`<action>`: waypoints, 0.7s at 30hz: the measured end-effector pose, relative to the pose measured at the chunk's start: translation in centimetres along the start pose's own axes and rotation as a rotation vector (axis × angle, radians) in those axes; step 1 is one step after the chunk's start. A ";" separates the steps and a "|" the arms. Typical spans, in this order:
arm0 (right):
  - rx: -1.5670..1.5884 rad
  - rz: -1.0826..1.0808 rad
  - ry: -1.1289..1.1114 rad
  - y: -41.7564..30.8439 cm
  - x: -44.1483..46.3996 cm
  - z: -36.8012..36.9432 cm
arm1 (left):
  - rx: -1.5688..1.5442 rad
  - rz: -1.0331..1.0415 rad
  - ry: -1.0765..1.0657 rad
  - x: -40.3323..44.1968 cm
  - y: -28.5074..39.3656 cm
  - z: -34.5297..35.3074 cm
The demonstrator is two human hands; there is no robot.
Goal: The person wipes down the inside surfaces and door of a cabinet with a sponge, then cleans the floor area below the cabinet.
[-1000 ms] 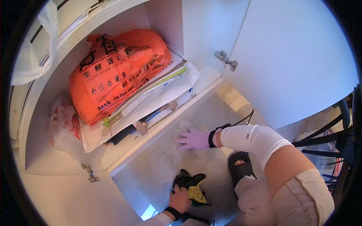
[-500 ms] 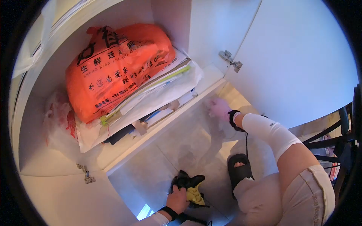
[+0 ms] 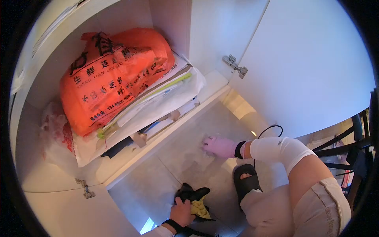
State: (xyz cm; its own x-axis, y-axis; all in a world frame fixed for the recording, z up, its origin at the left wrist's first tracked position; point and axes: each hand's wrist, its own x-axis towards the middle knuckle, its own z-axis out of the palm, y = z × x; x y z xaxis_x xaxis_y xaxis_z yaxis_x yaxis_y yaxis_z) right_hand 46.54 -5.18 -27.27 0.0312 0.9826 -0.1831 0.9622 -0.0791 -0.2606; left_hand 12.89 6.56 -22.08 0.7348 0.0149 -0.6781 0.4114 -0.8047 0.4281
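Observation:
My left hand [image 3: 181,213] is closed on a dark bundle [image 3: 191,192] on the floor, black with a yellow cloth [image 3: 200,208] bunched against it. Its exact kind is unclear. My right hand [image 3: 219,146] looks pinkish, perhaps gloved, with a black band at the wrist. It is low over the grey tiled floor [image 3: 166,162], in front of the cabinet, fingers curled downward; anything under them is hidden.
The open cabinet holds an orange plastic bag [image 3: 114,83] on a stack of papers [image 3: 158,106], beside a clear plastic bag [image 3: 55,130]. Its white door [image 3: 304,67] stands open at right. My slippered foot [image 3: 246,181] and a black cable [image 3: 272,127] lie nearby.
My right hand has moved away from the cabinet's base toward me and slightly left. My left hand keeps its hold on the dark bundle. The view has shifted slightly.

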 end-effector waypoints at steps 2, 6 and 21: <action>0.046 0.015 -0.131 0.5 -0.7 -0.7 | -0.005 -0.014 -0.028 0.1 0.2 -0.2; 0.215 0.299 -0.208 1.5 -0.9 0.1 | 0.047 -0.014 -0.019 0.3 -0.1 0.3; -0.128 0.741 0.113 14.5 -6.0 -0.7 | 0.055 -0.034 0.027 0.6 -0.7 1.1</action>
State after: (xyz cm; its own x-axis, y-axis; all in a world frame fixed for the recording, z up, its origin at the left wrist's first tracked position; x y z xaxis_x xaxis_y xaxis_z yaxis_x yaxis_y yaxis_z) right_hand 60.49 -12.13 -29.32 0.7022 0.6920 -0.1675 0.7026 -0.7115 0.0056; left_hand 12.44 6.50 -23.49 0.7356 0.0578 -0.6750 0.4061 -0.8351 0.3710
